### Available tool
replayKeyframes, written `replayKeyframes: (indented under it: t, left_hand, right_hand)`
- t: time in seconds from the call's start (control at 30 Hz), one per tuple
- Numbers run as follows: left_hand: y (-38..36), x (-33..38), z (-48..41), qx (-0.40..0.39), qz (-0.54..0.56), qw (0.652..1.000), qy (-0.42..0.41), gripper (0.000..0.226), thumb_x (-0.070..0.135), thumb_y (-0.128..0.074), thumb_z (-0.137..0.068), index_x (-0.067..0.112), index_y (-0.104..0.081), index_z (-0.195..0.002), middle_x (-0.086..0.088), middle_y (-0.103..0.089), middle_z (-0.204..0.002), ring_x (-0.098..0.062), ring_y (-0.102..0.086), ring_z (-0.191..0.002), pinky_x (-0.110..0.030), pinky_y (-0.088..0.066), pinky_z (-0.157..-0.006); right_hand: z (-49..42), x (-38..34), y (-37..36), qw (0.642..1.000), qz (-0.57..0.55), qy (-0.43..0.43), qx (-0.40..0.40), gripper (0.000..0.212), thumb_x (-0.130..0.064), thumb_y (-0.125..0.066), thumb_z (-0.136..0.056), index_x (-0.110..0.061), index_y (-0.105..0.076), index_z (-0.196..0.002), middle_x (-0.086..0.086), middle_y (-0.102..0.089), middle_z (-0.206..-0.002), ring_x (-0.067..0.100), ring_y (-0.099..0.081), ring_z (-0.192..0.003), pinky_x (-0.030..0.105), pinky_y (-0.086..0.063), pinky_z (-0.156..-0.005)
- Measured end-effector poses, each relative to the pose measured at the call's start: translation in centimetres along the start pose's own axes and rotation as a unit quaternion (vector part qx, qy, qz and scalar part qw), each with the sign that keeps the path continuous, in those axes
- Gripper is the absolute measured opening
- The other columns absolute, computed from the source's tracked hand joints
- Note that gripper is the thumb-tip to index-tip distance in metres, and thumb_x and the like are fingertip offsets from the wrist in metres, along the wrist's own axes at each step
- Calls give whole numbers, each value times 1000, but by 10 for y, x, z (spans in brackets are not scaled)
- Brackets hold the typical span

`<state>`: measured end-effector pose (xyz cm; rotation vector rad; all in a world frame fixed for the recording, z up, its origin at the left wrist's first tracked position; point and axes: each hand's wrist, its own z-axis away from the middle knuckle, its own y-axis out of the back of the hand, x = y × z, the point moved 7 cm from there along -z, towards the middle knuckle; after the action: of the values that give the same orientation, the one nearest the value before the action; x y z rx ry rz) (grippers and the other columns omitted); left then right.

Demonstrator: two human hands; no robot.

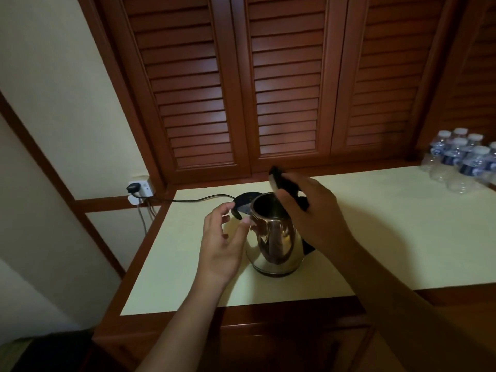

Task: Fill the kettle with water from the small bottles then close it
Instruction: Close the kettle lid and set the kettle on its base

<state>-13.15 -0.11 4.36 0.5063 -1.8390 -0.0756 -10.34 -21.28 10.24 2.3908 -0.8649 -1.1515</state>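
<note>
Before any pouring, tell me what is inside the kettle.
The right hand holds the lid up, so the kettle stands open. Only shiny inner wall shows; the bottom is dark, so any water cannot be judged.

Lid-up kettle (273, 237) in R hand (312, 218), L hand (221, 248) alongside.

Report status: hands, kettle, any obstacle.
Left hand open beside kettle. Right hand grips its handle, lid up. Bottles capped, far right. Nothing in the way.
</note>
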Motion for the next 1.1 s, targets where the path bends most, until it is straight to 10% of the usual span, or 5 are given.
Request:
replayKeyframes:
  t: [0.17,0.5,0.73,1.1]
  left_hand:
    - [4,-4,1,3,-2,1000,1,42,47,-64,-99,42,-50,-139,16,-47,-142,-6,-48,-132,-28,-46,-101]
    - [-16,17,-19,-43,-111,990,-75,38,35,-51,-109,30,-54,-146,14,-54,-145,-3,-47,-131,-13,-37,-103]
    - [-37,24,-31,-75,-167,975,-124,35,30,-43,-109,31,-62,-139,3,-64,-139,-24,-50,-138,-57,-43,-111]
    - [-38,16,-31,-98,-152,979,-94,37,32,-48,-110,33,-57,-146,4,-47,-160,-22,-29,-156,-46,-32,-125]
  right_hand:
    - [3,4,-35,979,165,23,-113,49,-66,-37,-95,-40,-48,-135,-10,-59,-136,16,-53,-126,56,-32,-114]
    - [-3,6,-25,988,121,9,-97,47,-54,-38,-99,-24,-60,-128,-5,-71,-119,15,-64,-108,52,-38,-110]
    - [-1,15,-33,983,142,0,-116,60,-54,-26,-99,-21,-52,-141,0,-67,-132,18,-59,-126,50,-17,-124]
    - [2,15,-27,969,189,42,-154,69,-62,-19,-98,-22,-41,-150,0,-52,-150,20,-41,-143,51,-14,-124]
